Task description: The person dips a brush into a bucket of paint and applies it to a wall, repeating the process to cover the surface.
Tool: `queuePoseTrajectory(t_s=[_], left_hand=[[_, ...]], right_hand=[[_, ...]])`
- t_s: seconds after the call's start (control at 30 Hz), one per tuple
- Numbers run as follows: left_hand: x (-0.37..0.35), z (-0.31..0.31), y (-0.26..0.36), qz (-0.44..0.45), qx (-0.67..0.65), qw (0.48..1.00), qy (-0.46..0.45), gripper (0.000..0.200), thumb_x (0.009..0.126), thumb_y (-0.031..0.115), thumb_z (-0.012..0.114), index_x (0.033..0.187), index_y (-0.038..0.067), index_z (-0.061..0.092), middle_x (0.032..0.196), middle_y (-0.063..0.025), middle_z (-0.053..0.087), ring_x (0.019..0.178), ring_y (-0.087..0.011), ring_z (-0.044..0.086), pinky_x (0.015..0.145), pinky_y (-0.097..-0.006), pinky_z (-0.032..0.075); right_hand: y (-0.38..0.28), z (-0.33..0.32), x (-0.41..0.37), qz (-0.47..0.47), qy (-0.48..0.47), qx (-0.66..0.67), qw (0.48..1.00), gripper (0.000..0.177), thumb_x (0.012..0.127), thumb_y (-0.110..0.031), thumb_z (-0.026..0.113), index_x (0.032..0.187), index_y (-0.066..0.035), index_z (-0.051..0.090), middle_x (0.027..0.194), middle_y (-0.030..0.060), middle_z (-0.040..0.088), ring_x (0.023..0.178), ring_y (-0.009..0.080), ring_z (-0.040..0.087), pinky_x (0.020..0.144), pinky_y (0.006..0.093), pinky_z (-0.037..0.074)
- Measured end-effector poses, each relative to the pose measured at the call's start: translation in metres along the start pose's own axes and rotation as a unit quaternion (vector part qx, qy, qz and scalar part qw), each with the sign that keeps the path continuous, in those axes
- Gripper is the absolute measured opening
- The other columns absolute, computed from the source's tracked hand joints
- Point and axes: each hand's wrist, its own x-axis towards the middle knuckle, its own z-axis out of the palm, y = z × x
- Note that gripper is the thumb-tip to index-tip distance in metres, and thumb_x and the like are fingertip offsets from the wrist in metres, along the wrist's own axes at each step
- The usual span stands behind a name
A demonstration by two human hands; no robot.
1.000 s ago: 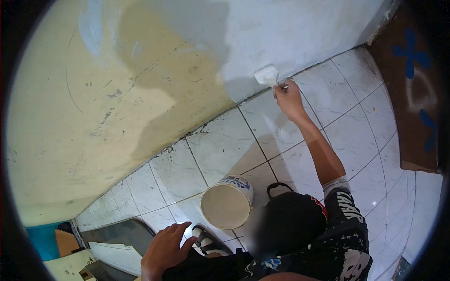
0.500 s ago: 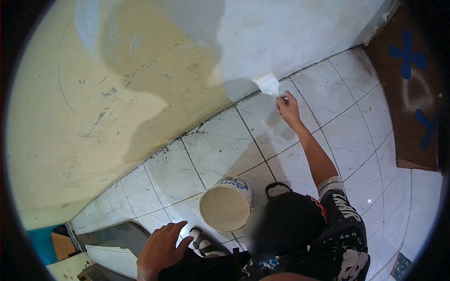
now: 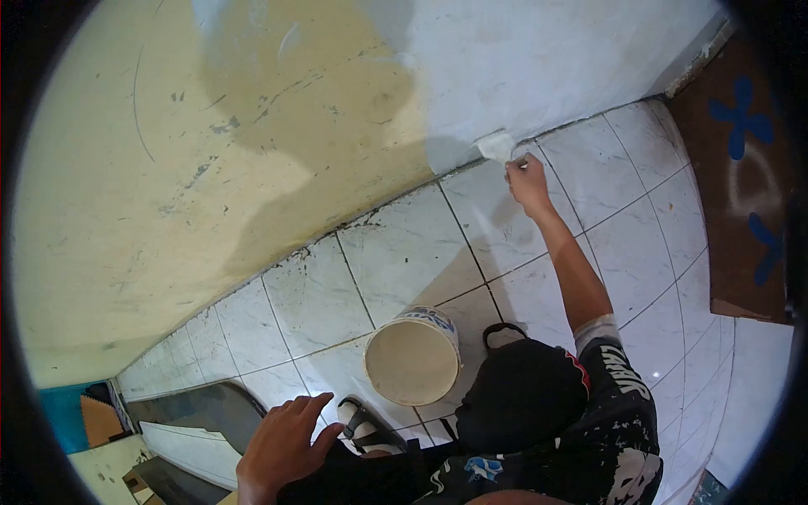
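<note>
My right hand (image 3: pixel 528 183) is closed around the handle of a wide paintbrush (image 3: pixel 497 146). The brush's white bristles touch the lower wall, just above the floor joint. Around it the wall is painted white (image 3: pixel 522 63); farther left it is bare yellow (image 3: pixel 320 126) with dark scuffs. At the lower left my left hand (image 3: pixel 286 446) is held in the air with its thumb apart from the fingers and nothing in it. A round bucket (image 3: pixel 412 362) of pale paint stands on the tiles between my two arms.
White floor tiles (image 3: pixel 404 244) run along the wall. At the right stands a brown panel (image 3: pixel 745 194) with blue shapes. Dark and white boards (image 3: pixel 189 450) lie at the lower left, near a teal object (image 3: pixel 63 421). A sandaled foot (image 3: pixel 362 425) is beside the bucket.
The brush has gone from beside the wall's base to pressing against it, its bristles now bent. My left hand stays open, almost unmoved. The whole view has shifted slightly.
</note>
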Motion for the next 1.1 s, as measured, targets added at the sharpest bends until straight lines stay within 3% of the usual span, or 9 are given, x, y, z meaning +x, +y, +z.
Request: queuePoseTrajectory(t_s=[0.07,0.23,0.4,0.5,0.6,0.7,0.83,1.03,1.1], left_hand=[[-0.001,0.000,-0.002,-0.008,-0.004,1.000,-0.001,0.050,0.102,0.038,0.062,0.139,0.005,0.057,0.125,-0.0223,0.067,0.117,-0.0388,0.065,0.100,-0.0469,0.051],[-0.001,0.000,-0.003,0.004,-0.004,1.000,0.008,0.050,0.102,0.037,0.061,0.139,0.005,0.056,0.125,-0.0223,0.067,0.117,-0.0389,0.065,0.100,-0.0469,0.050],[-0.001,0.001,-0.004,0.017,0.002,1.000,0.015,0.049,0.101,0.037,0.062,0.139,0.005,0.056,0.124,-0.0220,0.068,0.115,-0.0392,0.065,0.100,-0.0472,0.050],[-0.002,0.001,-0.001,0.006,-0.010,1.000,0.013,0.049,0.101,0.035,0.063,0.139,0.006,0.056,0.123,-0.0214,0.068,0.114,-0.0392,0.065,0.099,-0.0473,0.051],[-0.004,0.001,0.000,-0.006,-0.014,1.000,0.007,0.049,0.100,0.035,0.064,0.140,0.006,0.056,0.122,-0.0210,0.068,0.114,-0.0387,0.065,0.099,-0.0471,0.051],[-0.006,0.001,0.001,-0.025,-0.020,0.999,-0.013,0.050,0.100,0.035,0.065,0.140,0.006,0.056,0.123,-0.0211,0.067,0.115,-0.0380,0.065,0.099,-0.0469,0.050],[-0.010,0.004,-0.004,-0.005,-0.015,1.000,-0.006,0.050,0.099,0.034,0.065,0.140,0.006,0.056,0.125,-0.0213,0.067,0.115,-0.0375,0.065,0.100,-0.0469,0.050],[-0.003,0.004,-0.016,0.094,-0.007,0.994,0.061,0.048,0.100,0.036,0.064,0.135,0.003,0.058,0.116,-0.0231,0.069,0.107,-0.0403,0.066,0.095,-0.0473,0.051],[-0.001,0.003,-0.023,0.111,-0.006,0.992,0.063,0.049,0.099,0.035,0.065,0.136,0.004,0.058,0.118,-0.0226,0.069,0.109,-0.0404,0.066,0.096,-0.0476,0.052]], right_hand=[[-0.036,-0.009,-0.037,0.000,0.000,0.087,0.996,0.014,0.101,-0.014,0.060,0.093,-0.004,0.054,0.069,0.0027,0.056,0.046,0.0057,0.042,0.037,0.0250,0.029],[0.019,0.013,-0.060,0.006,-0.021,0.127,0.992,0.013,0.095,-0.013,0.064,0.093,-0.004,0.054,0.069,0.0040,0.059,0.052,0.0084,0.050,0.045,0.0275,0.038],[0.085,0.066,-0.036,0.020,-0.040,-0.008,0.999,0.019,0.090,-0.017,0.066,0.088,0.000,0.057,0.074,0.0142,0.066,0.065,0.0228,0.064,0.062,0.0399,0.051],[0.101,0.096,-0.023,-0.020,-0.008,-0.050,0.999,0.016,0.095,-0.013,0.063,0.089,-0.003,0.052,0.069,0.0067,0.059,0.049,0.0115,0.051,0.040,0.0302,0.036],[0.109,0.118,-0.016,-0.098,0.044,-0.089,0.990,0.016,0.096,-0.012,0.061,0.092,-0.002,0.050,0.067,0.0069,0.057,0.048,0.0122,0.051,0.038,0.0315,0.036],[0.051,0.113,-0.036,0.047,-0.029,0.057,0.997,0.016,0.097,-0.012,0.060,0.096,-0.003,0.048,0.069,0.0067,0.057,0.046,0.0111,0.048,0.036,0.0303,0.033],[-0.062,0.084,-0.087,0.076,-0.067,0.152,0.983,0.014,0.100,-0.013,0.059,0.098,-0.005,0.047,0.072,0.0053,0.057,0.045,0.0079,0.043,0.035,0.0270,0.029],[-0.169,0.050,-0.140,-0.092,-0.114,0.176,0.973,0.012,0.103,-0.013,0.057,0.097,-0.008,0.047,0.073,0.0014,0.054,0.047,0.0031,0.037,0.037,0.0228,0.025],[-0.183,0.051,-0.149,-0.173,-0.065,0.137,0.973,0.013,0.102,-0.008,0.058,0.095,-0.004,0.048,0.073,0.0003,0.054,0.059,0.0059,0.046,0.049,0.0253,0.036]])
